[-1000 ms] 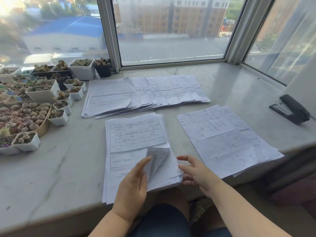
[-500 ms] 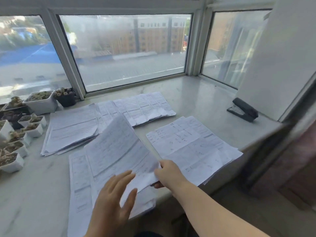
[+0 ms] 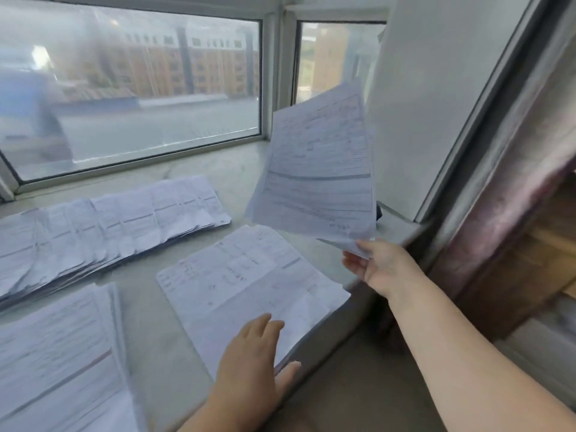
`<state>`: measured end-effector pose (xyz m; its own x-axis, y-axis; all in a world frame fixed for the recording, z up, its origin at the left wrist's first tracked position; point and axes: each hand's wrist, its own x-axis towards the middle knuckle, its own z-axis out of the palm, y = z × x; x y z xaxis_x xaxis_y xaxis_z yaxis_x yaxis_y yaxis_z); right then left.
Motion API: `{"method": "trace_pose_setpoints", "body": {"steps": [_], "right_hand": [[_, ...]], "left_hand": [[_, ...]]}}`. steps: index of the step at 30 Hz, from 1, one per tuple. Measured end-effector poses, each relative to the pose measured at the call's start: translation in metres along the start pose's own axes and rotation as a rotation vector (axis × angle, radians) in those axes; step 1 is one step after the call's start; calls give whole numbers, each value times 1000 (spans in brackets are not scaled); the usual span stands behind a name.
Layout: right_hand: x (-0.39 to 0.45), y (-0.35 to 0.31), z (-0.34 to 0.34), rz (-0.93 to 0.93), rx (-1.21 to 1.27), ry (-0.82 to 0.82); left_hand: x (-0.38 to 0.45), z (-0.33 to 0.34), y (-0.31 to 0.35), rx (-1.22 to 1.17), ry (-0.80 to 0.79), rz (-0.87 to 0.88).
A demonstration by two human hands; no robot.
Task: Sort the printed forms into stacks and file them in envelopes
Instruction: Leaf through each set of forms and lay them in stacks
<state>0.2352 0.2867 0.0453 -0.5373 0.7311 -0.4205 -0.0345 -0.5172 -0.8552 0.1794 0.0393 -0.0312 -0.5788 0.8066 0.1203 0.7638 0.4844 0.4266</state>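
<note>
We read no text: print on the lifted sheet (image 3: 321, 169) and the stacked forms (image 3: 249, 288) is blurred beyond legibility

Fanned forms (image 3: 103, 226) behind two stacks (sill)

The sheet (image 3: 318, 176) pinched in the right hand (image 3: 380, 263) is thin matt white paper with faint grey print, as are the stack (image 3: 249, 285) under the left hand (image 3: 249, 366), the near pile (image 3: 59, 360) and the creased, fanned row (image 3: 106, 219) behind. They lie on a bench (image 3: 149, 335) of smooth pale stone with a dull sheen. The window (image 3: 134, 88) is hazy glass in a smooth painted metal frame (image 3: 274, 79), beside a matt white wall (image 3: 436, 88).
</note>
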Motion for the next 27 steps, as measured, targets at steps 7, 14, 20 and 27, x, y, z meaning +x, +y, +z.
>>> {"method": "trace_pose_setpoints", "body": {"steps": [7, 14, 20, 27], "right_hand": [[50, 13, -26, 200, 6, -112], [72, 34, -50, 253, -11, -122], [70, 36, -56, 291, -17, -202], [62, 32, -54, 276, 9, -344]], "left_hand": [[33, 32, 8, 20, -16, -21], [29, 28, 7, -138, 29, -175], [28, 31, 10, 4, 13, -144], [33, 27, 4, -45, 51, -187]]}}
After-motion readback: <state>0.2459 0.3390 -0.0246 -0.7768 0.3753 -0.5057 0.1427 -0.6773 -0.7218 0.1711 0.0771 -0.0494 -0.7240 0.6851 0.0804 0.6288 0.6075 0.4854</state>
